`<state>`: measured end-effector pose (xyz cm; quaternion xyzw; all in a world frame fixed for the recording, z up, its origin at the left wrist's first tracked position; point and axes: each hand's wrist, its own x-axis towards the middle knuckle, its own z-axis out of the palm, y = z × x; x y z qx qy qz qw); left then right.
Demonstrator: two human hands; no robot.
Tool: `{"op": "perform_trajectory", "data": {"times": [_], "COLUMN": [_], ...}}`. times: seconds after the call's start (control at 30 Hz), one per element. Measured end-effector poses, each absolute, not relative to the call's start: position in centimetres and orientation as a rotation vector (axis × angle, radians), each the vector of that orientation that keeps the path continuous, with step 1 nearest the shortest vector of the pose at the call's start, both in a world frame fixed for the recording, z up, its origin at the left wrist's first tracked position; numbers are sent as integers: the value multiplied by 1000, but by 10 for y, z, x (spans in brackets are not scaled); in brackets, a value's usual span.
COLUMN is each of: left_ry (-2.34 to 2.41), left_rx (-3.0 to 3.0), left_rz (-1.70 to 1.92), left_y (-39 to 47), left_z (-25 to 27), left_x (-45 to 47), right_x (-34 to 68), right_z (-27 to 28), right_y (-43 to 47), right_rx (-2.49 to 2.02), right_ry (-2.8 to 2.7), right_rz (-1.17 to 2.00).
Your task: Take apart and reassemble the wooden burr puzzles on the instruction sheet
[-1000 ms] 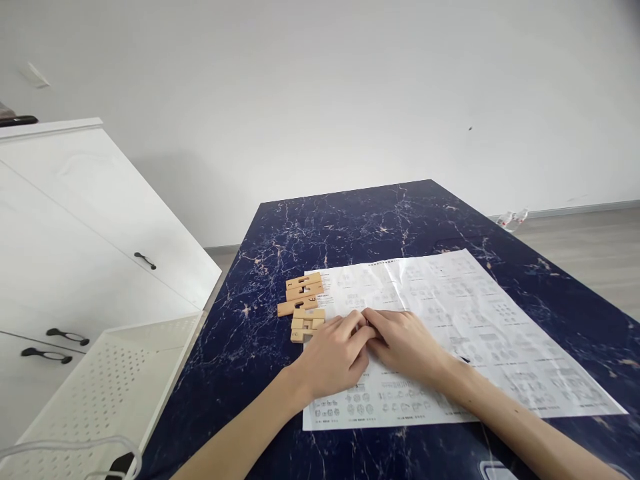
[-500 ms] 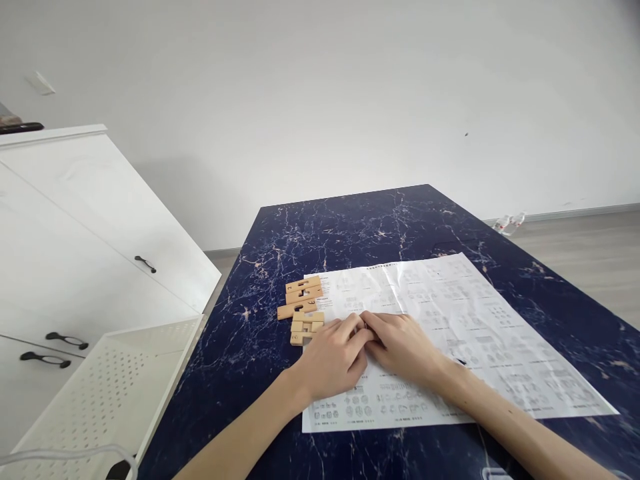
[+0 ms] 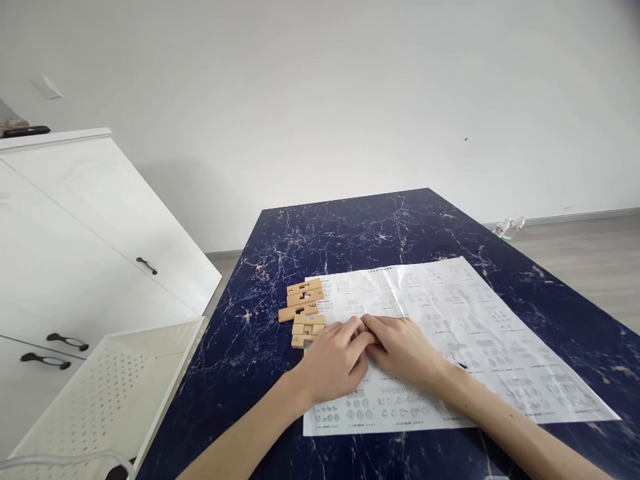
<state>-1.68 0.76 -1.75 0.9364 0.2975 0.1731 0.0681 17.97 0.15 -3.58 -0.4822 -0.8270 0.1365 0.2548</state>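
- Hands together: left hand and right hand meet at the fingertips, wrists apart; whether something small is pinched between them cannot be told, since the curled fingers hide the gap.
- Printed sheet lies creased and flat beneath both hands, rows of small diagrams showing around them.
- Pale wooden pieces, notched, lie side by side just beyond the left hand's knuckles, at the sheet's left edge.
- Darker wooden pieces, three slotted strips, sit just past those, partly on the sheet and partly on the table.
- Blue marbled table carries everything named so far.
- White cabinet with black handles stands to the left, a perforated panel below it.
- Clear bottles show beyond the table's right edge.
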Motion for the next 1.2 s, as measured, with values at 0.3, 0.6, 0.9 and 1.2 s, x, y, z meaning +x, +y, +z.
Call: {"op": "perform_trajectory", "data": {"times": [0.3, 0.6, 0.9, 1.2], "left_ry": [898, 742, 1245, 1508], "left_rx": [2818, 2735, 2482, 2427], "left_rz": [534, 720, 872, 839], "left_y": [6, 13, 74, 98], "left_z": [-17, 7, 11, -16], "left_x": [-17, -28, -88, -115], "right_x": [179, 179, 176, 176], "right_z": [-38, -36, -24, -24], "right_y": [3, 3, 1, 0], "right_rx": [-1305, -1300, -1335, -1333], "right_ry": [-2248, -2251, -2268, -2258], "right_rz": [378, 395, 477, 470]}}
